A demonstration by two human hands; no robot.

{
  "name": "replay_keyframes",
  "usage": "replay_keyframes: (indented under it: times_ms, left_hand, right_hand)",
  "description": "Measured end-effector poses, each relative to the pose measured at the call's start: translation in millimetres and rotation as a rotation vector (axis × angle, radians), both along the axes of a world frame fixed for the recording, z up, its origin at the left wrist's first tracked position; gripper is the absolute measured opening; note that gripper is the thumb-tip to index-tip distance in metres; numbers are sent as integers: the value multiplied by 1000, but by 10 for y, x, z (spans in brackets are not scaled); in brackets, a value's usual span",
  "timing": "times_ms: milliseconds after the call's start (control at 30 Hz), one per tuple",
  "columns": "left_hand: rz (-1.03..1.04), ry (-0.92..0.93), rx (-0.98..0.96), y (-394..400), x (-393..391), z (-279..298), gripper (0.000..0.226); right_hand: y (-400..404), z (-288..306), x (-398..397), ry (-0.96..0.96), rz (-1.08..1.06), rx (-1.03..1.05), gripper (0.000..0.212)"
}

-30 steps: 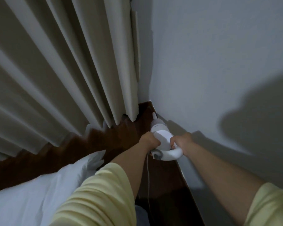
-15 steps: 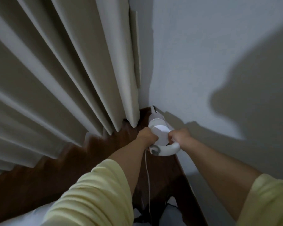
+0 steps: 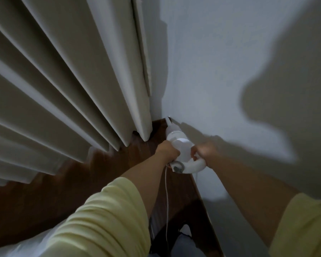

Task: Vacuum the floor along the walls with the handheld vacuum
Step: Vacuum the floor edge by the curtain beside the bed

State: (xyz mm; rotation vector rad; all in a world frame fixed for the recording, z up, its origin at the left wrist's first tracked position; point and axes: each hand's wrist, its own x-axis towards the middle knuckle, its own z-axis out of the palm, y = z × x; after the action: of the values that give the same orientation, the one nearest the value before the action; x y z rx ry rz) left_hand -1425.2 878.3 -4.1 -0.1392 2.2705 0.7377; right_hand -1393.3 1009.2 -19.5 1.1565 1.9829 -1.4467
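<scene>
Pale yellow sleeves [image 3: 107, 219] reach forward over a narrow strip of dark brown wooden floor [image 3: 119, 164]. The left hand [image 3: 167, 152] and right hand [image 3: 204, 152], 2 closed fists, grip the white handheld vacuum [image 3: 180, 145], its thin white cord [image 3: 166, 201] trailing back. Its nozzle meets the corner, between the grey plaster wall [image 3: 220, 71] and the beige pleated curtain [image 3: 63, 80].

Both hands [image 3: 168, 152] [image 3: 204, 153] grip handheld vacuum [image 3: 180, 147] at wall [image 3: 220, 71] corner.
</scene>
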Motion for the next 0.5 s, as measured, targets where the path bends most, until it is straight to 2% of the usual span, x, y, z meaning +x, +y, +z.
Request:
replay_keyframes:
  times_ms: [500]
  left_hand:
    - [-80,12,6,-134,274,27,42]
  right_hand:
    - [-132,-25,380,21,-119,10,15]
